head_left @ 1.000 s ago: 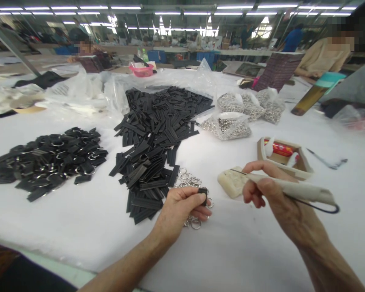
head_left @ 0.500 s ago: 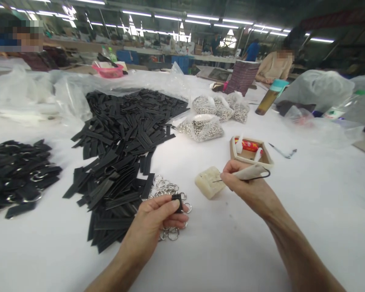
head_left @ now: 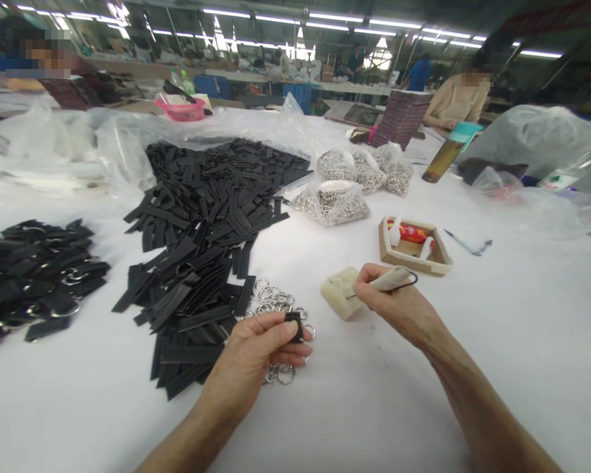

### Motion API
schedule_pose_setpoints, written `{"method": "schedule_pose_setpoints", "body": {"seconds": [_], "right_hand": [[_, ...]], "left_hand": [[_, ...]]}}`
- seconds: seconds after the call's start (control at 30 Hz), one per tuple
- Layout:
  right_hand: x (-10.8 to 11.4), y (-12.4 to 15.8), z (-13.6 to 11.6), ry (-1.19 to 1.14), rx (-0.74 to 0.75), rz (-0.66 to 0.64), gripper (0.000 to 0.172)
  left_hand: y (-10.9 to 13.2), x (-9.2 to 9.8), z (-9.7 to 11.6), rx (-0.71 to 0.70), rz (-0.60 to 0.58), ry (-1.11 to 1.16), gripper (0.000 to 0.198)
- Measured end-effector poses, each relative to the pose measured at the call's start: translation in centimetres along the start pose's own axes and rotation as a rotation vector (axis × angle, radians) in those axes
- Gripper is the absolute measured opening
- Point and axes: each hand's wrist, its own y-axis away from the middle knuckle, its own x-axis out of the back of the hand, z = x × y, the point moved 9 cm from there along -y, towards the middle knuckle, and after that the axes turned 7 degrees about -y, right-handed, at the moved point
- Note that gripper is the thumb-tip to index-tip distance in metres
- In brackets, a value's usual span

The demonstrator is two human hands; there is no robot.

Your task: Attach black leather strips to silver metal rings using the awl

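My left hand pinches a small folded black strap piece above a scatter of loose metal rings on the white table. My right hand grips a cream-handled needle tool, its thin tip resting on a pale wax-like block. A large heap of flat black strips lies just left of my left hand. A separate pile of black pieces with rings fitted sits at the far left.
Clear bags of metal rings lie behind the block. A small wooden tray holds a red item. A pen-like tool, a bottle with a teal cap and plastic bags lie to the right. Other people work at the far tables.
The view has swung to the right, so the piles have shifted left in frame. My right hand brought the tool tip down onto the pale block. My left hand kept its hold.
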Motion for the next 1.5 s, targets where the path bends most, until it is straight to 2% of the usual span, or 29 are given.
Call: {"method": "schedule_pose_setpoints", "body": {"seconds": [0.17, 0.27, 0.33, 0.43, 0.57, 1.07, 1.5], "right_hand": [[1.3, 0.2, 0.0, -0.014, 0.067, 0.027, 0.018], [2.0, 0.7, -0.5, -0.146, 0.113, 0.026, 0.02], [1.4, 1.1, -1.0, -0.346, 0.117, -0.041, 0.021], [-0.7, 1.9, -1.7, -0.638, 0.07, -0.172, 0.023], [-2.9, 2.8, -2.6, -0.827, 0.038, -0.262, 0.024], [-3.9, 2.5, -2.3, -0.813, 0.085, -0.322, 0.02], [-5.2, 2.5, -1.8, -0.752, 0.087, -0.416, 0.023]], "left_hand": [[0.1, -0.1, 0.1, -0.025, -0.022, -0.017, 0.014], [0.2, -0.4, 0.1, -0.035, -0.045, -0.051, 0.016], [0.3, -0.7, 0.2, -0.042, -0.066, -0.072, 0.017], [0.5, -1.1, 0.3, -0.052, -0.085, -0.093, 0.017], [0.7, -1.5, 0.4, -0.064, -0.103, -0.118, 0.016], [1.1, -2.1, 0.6, -0.078, -0.167, -0.161, 0.015], [1.3, -2.0, 0.3, -0.032, -0.154, -0.227, 0.017]]}}
